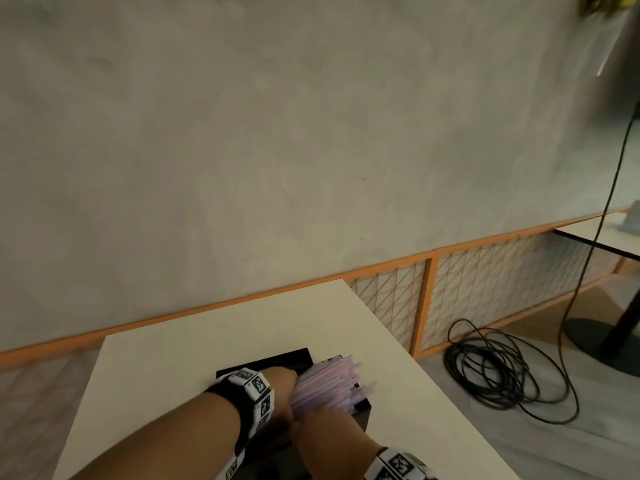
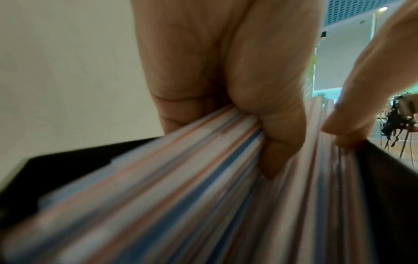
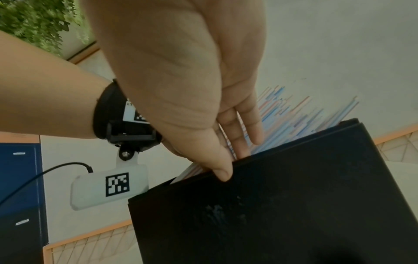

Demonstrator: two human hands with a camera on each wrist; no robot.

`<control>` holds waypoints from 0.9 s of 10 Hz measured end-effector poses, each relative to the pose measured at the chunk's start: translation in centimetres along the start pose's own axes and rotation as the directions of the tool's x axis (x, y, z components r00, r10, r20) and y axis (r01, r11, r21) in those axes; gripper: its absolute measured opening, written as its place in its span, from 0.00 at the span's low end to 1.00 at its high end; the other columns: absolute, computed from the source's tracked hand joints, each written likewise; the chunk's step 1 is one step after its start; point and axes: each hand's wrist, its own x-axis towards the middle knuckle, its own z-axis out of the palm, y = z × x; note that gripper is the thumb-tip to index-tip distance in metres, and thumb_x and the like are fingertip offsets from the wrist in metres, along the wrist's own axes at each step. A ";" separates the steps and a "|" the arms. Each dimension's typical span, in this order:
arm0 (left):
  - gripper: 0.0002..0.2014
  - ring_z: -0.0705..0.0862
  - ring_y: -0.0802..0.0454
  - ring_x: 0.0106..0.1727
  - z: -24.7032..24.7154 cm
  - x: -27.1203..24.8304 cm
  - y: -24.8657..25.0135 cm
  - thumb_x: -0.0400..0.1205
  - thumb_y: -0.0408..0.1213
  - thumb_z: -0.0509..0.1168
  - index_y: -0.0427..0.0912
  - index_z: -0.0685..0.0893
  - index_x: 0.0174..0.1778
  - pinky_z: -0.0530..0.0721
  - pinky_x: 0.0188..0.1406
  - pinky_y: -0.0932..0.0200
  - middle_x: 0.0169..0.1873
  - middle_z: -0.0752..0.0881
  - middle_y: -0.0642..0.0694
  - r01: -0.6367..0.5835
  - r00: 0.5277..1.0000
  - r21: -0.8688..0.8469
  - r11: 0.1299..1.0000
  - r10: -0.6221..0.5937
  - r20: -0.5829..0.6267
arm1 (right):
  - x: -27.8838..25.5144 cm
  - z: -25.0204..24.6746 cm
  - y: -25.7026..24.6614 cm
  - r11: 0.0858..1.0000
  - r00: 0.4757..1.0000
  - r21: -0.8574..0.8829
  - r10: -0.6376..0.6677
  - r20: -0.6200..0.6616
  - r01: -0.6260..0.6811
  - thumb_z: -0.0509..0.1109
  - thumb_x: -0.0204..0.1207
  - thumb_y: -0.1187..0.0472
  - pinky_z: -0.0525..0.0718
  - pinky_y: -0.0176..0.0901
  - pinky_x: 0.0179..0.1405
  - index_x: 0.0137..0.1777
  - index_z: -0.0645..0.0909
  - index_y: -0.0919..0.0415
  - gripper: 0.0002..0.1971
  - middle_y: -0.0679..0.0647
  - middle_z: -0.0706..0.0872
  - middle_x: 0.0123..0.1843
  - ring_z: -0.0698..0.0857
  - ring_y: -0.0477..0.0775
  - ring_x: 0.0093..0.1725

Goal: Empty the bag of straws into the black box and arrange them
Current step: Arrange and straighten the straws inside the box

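Note:
A black box stands on the white table, with a thick bundle of pink, blue and white straws leaning out of it toward the far right. My left hand is in the box from the left. Its thumb digs into the straws while its fingers wrap the far side of a clump. From the near side, my right hand lays straight fingers against the straws, thumb on the box rim. No bag shows.
The table's right edge runs close beside the box. On the floor to the right lie a coiled black cable and a dark lamp base. A grey wall with an orange lattice panel stands behind the table.

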 end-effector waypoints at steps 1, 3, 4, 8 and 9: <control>0.27 0.85 0.41 0.58 0.0 0.5 -0.1 0.67 0.46 0.74 0.40 0.79 0.61 0.83 0.59 0.50 0.58 0.85 0.41 0.031 0.999 -0.014 0.999 -0.031 -0.016 | 1.2 0.1 -0.4 0.996 0.998 -0.078 -0.031 0.052 0.035 0.54 0.85 0.67 0.67 0.79 0.69 0.73 0.71 0.74 0.20 0.76 0.75 0.71 0.75 0.77 0.70; 0.22 0.86 0.40 0.54 -0.5 1.1 -0.6 0.63 0.45 0.69 0.45 0.81 0.53 0.83 0.55 0.52 0.50 0.85 0.42 -0.012 0.998 -0.099 0.995 0.006 -0.056 | 2.7 0.1 -0.9 0.999 0.992 -0.047 0.024 0.128 -0.019 0.53 0.87 0.62 0.64 0.75 0.72 0.78 0.64 0.71 0.23 0.73 0.66 0.79 0.67 0.75 0.76; 0.19 0.86 0.42 0.53 -1.1 1.1 -0.7 0.62 0.43 0.69 0.46 0.79 0.49 0.82 0.49 0.55 0.44 0.82 0.47 -0.024 0.999 -0.121 0.992 0.020 -0.041 | 3.5 0.4 -1.0 0.998 0.988 -0.024 0.067 0.139 -0.064 0.51 0.87 0.59 0.58 0.70 0.78 0.81 0.60 0.67 0.24 0.67 0.62 0.83 0.60 0.70 0.81; 0.14 0.80 0.46 0.43 -1.6 0.7 -0.5 0.67 0.37 0.71 0.43 0.76 0.46 0.77 0.40 0.56 0.34 0.75 0.51 -0.053 0.999 -0.114 0.992 0.053 -0.008 | 1.6 -2.0 -0.3 0.999 0.988 -0.046 -0.007 0.153 0.014 0.64 0.81 0.66 0.68 0.63 0.72 0.72 0.73 0.74 0.21 0.72 0.75 0.73 0.72 0.71 0.73; 0.14 0.79 0.46 0.41 -1.4 0.6 -1.0 0.66 0.38 0.71 0.44 0.75 0.44 0.76 0.37 0.57 0.34 0.75 0.49 -0.047 0.999 -0.142 0.989 0.045 -0.018 | 1.9 -1.3 -0.3 0.991 0.989 -0.105 -0.070 0.131 0.084 0.69 0.77 0.66 0.77 0.59 0.56 0.64 0.80 0.73 0.17 0.69 0.85 0.60 0.81 0.70 0.64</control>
